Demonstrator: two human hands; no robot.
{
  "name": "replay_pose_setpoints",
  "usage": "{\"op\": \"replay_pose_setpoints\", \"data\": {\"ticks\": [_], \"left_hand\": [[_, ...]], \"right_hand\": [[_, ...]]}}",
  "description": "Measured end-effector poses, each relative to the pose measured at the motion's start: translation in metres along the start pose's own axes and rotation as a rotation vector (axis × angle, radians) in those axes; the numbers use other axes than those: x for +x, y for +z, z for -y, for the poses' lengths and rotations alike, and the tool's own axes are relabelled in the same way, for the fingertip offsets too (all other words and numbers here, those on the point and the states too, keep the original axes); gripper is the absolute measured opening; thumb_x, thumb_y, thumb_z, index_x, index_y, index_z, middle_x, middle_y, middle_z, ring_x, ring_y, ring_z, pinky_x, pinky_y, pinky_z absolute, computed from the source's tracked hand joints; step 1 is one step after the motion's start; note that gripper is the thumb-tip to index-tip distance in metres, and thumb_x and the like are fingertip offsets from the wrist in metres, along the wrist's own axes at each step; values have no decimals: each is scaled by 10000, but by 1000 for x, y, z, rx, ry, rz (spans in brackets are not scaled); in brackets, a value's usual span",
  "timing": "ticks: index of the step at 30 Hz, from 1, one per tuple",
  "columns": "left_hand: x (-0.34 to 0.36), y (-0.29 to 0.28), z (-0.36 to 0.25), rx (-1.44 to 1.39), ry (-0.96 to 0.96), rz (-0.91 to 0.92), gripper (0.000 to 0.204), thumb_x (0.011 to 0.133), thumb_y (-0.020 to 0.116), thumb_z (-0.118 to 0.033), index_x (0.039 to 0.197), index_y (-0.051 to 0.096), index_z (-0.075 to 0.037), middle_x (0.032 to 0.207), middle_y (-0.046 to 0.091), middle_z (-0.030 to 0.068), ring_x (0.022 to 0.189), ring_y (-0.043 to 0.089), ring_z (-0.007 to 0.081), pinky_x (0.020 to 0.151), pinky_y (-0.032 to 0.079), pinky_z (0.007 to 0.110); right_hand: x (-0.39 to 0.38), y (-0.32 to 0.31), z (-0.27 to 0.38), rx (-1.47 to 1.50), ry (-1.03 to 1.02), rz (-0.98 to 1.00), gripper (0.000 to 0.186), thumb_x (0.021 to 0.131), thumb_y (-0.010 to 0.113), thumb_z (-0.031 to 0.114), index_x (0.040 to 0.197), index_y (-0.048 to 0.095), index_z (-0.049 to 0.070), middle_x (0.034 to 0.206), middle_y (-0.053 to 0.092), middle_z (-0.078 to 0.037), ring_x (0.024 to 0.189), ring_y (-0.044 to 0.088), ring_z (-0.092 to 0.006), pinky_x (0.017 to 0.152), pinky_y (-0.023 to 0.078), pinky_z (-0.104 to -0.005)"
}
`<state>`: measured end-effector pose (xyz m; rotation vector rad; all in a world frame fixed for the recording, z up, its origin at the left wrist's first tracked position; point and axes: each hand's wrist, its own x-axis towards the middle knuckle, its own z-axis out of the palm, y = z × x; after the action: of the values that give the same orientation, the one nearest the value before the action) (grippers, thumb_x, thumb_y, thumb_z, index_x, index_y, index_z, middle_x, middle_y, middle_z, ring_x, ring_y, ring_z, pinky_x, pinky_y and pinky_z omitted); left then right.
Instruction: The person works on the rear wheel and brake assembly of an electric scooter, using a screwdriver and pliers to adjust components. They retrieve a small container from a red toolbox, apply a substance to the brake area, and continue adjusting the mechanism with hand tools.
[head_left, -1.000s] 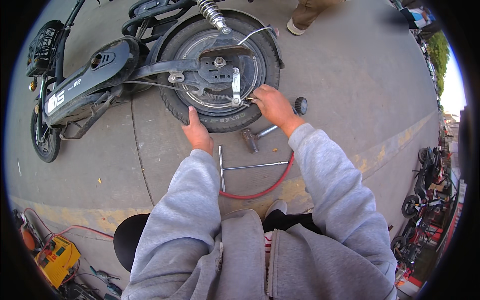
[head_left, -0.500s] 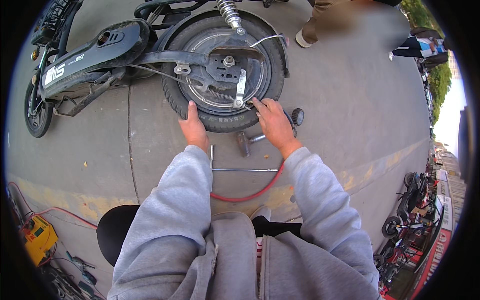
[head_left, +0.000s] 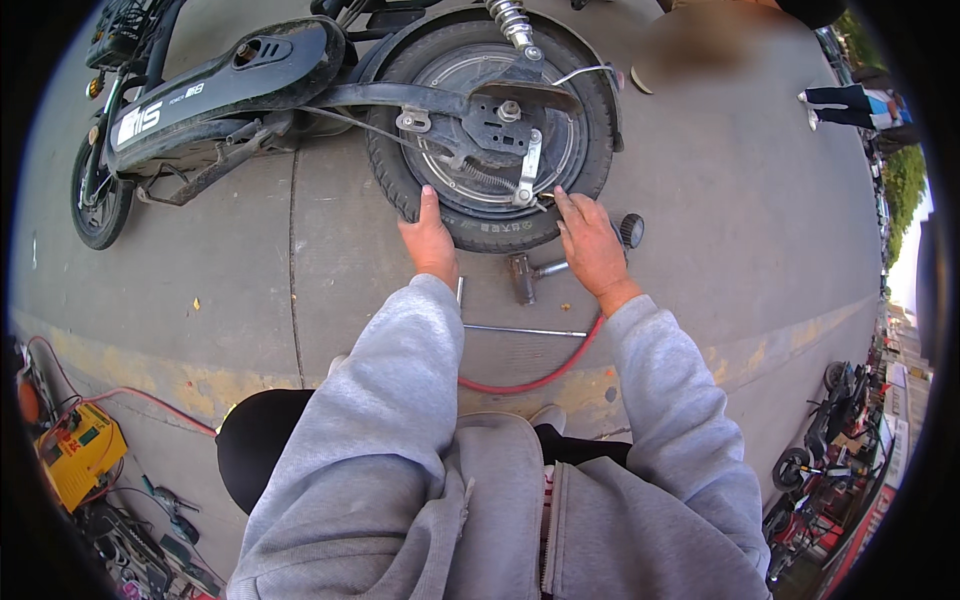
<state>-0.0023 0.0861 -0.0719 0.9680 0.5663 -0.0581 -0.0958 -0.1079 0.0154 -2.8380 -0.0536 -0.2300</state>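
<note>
An electric scooter (head_left: pixel 215 85) stands with its rear wheel near me; the tyre (head_left: pixel 500 236) is black and a hub with a silver brake arm (head_left: pixel 530 165) fills its middle. My left hand (head_left: pixel 430 242) grips the tyre's near edge, thumb on the sidewall, its other fingers hidden behind the tread. To the right, my right hand (head_left: pixel 592 245) is closed at the rim below the brake arm; what its fingertips pinch is too small to make out. A round gauge (head_left: pixel 632 230) shows just beyond that hand, and a red hose (head_left: pixel 530 383) curves below it.
A rusty-headed hammer (head_left: pixel 523 278) and a thin metal rod (head_left: pixel 525 330) lie on the ground between my arms. At the lower left sits a yellow box (head_left: pixel 80 455) with cables. Parked scooters (head_left: pixel 830 430) line the right; a bystander's legs (head_left: pixel 840 100) are at the upper right.
The view has shifted, so the scooter and both hands appear farther right and slightly higher. Both hands keep their places on the wheel; the right fingers look straighter.
</note>
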Motion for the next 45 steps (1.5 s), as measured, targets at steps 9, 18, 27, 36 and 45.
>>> {"op": "replay_pose_setpoints", "data": {"ticks": [9,18,27,36,45], "left_hand": [[-1,1,-2,20,-3,14,487,939,658,-242,1290,511,61,1268,595,146,1116,578,229,980,445,351],[-2,3,-2,15,-25,-24,505,930,668,-244,1292,496,64,1276,583,147,1128,567,228,986,433,343],[-1,1,-1,29,2,2,497,944,648,-224,1318,481,58,1300,572,147,1143,563,232,997,433,350],[0,0,0,49,-9,0,531,940,657,-255,1331,474,54,1317,563,160,1160,563,249,1000,448,371],[0,0,2,31,-10,-9,527,943,653,-249,1338,475,51,1313,568,152,1151,568,243,998,449,363]], "right_hand": [[-1,1,-1,9,-4,5,517,864,622,54,1366,504,19,1200,521,-148,1086,529,-329,962,451,-400],[-2,1,-2,-41,-29,-17,489,856,614,64,1332,522,-2,1176,531,-131,1097,528,-312,936,474,-387],[0,2,-2,-30,-50,-37,468,853,618,65,1306,535,-20,1159,533,-134,1074,531,-316,924,475,-392],[-1,2,-2,-21,-38,-19,479,838,644,47,1302,542,-16,1177,530,-150,1068,537,-330,939,466,-396],[1,1,-2,-21,-46,-27,470,831,649,47,1287,551,-16,1169,531,-149,1066,536,-333,936,466,-399]]}}
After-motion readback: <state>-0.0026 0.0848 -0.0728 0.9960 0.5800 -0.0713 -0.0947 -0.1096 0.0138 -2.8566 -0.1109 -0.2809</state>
